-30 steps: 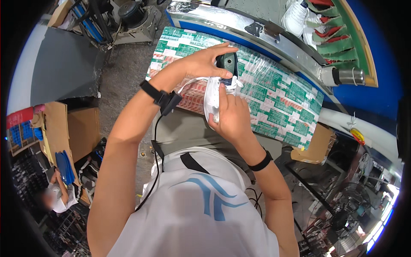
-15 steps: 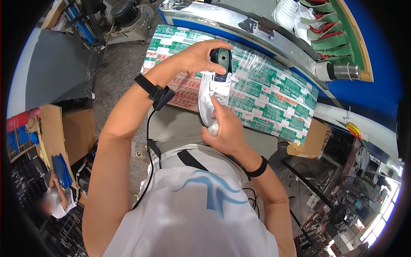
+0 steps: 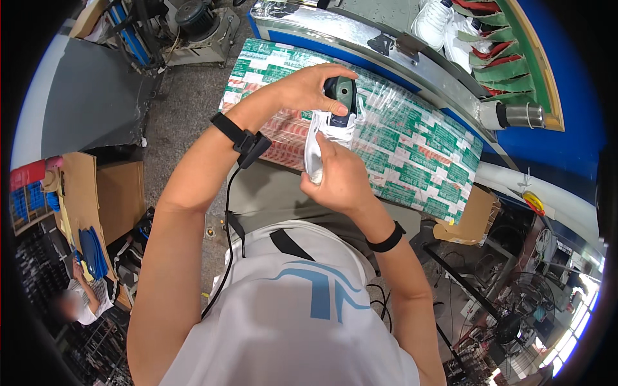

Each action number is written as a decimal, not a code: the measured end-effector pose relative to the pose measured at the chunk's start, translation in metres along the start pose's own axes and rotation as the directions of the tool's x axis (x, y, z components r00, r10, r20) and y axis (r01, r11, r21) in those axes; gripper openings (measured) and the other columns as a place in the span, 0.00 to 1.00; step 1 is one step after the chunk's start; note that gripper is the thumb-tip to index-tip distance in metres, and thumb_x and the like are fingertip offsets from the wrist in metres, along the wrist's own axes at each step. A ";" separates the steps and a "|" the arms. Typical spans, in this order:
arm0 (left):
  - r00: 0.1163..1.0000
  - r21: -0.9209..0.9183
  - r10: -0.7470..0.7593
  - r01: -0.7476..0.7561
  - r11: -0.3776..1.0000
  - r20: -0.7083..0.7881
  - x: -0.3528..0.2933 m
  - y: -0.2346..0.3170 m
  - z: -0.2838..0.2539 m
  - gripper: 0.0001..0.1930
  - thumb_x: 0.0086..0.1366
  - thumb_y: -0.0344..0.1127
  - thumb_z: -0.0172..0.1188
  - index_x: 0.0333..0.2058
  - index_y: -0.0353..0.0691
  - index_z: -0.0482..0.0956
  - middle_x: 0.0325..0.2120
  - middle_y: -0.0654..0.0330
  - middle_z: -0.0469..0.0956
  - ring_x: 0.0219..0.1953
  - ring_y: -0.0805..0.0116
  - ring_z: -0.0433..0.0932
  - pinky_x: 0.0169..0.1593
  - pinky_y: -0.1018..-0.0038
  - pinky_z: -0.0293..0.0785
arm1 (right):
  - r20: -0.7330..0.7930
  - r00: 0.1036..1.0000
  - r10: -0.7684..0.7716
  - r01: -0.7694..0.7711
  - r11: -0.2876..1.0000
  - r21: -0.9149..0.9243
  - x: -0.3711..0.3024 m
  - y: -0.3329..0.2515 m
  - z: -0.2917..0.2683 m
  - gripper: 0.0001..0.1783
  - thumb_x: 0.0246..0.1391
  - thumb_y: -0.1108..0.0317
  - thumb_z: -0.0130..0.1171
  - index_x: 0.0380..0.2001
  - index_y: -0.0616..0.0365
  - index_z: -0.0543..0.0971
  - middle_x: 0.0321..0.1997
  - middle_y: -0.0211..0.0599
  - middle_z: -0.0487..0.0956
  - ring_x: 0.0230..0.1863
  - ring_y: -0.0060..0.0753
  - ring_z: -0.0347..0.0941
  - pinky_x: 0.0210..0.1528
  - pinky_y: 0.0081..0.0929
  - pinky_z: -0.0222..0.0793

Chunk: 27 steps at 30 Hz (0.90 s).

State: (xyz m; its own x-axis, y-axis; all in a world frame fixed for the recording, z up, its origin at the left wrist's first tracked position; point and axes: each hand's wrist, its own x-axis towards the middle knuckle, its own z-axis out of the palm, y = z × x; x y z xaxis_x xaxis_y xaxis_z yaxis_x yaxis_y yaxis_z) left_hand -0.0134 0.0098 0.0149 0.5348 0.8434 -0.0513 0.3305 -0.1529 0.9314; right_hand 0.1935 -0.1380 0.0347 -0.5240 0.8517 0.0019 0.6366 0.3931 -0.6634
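A: What carries the work?

B: A long, flat-topped box wrapped in green-and-white printed tape (image 3: 418, 154). Over its left half is a white, lace-up low shoe (image 3: 337, 133), heel toward the far edge, toe toward the near edge. I can't tell whether the sole bears on the box.

A: And the hands?

B: The left hand (image 3: 306, 89) is curled round the heel end, thumb at the dark collar. The right hand (image 3: 340, 177) is bent over the toe half, index finger along the upper, seemingly pinching something.

A: What fills the shoe?

B: A dark green, hard last (image 3: 344, 95), with a round hole in its top. It should give the left hand something solid to brace; a firm hold there would stop any twisting.

A: What's under the right thumb?

B: A small, white, crumpled wad (image 3: 316, 176), mostly hidden. I'd use light, even pressure, fingertips flat, so nothing creases the upper.
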 end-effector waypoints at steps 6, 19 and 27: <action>0.998 -0.032 -0.062 0.062 0.998 0.017 0.002 -0.003 -0.001 0.45 0.57 0.44 0.89 0.72 0.47 0.79 0.69 0.53 0.79 0.66 0.54 0.82 0.69 0.62 0.81 | 0.282 0.956 -0.080 -0.106 0.803 0.587 -0.031 -0.024 -0.018 0.44 0.54 0.64 0.73 0.74 0.63 0.76 0.44 0.40 0.83 0.46 0.41 0.82 0.55 0.37 0.78; 0.995 0.234 -0.091 0.082 0.969 0.027 -0.003 0.006 0.012 0.55 0.60 0.61 0.83 0.82 0.55 0.66 0.84 0.41 0.53 0.86 0.39 0.53 0.83 0.46 0.60 | -0.209 0.961 0.182 -0.134 0.966 0.223 -0.018 0.023 -0.032 0.51 0.51 0.63 0.75 0.77 0.69 0.70 0.45 0.47 0.82 0.47 0.52 0.82 0.53 0.44 0.79; 0.992 0.131 0.000 0.016 0.991 -0.126 -0.010 0.000 0.018 0.46 0.56 0.51 0.83 0.72 0.50 0.77 0.78 0.46 0.65 0.79 0.41 0.65 0.79 0.49 0.69 | -0.027 0.999 -0.031 0.027 0.990 -0.140 -0.042 0.010 -0.065 0.53 0.50 0.58 0.77 0.76 0.71 0.69 0.42 0.51 0.82 0.44 0.55 0.81 0.48 0.49 0.78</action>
State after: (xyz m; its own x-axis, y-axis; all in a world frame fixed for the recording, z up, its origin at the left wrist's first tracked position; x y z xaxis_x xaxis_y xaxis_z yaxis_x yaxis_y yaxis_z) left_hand -0.0052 -0.0079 0.0088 0.4324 0.9016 -0.0053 0.4381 -0.2050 0.8753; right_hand 0.2585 -0.1469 0.0765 -0.5281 0.8481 0.0424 0.6951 0.4605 -0.5521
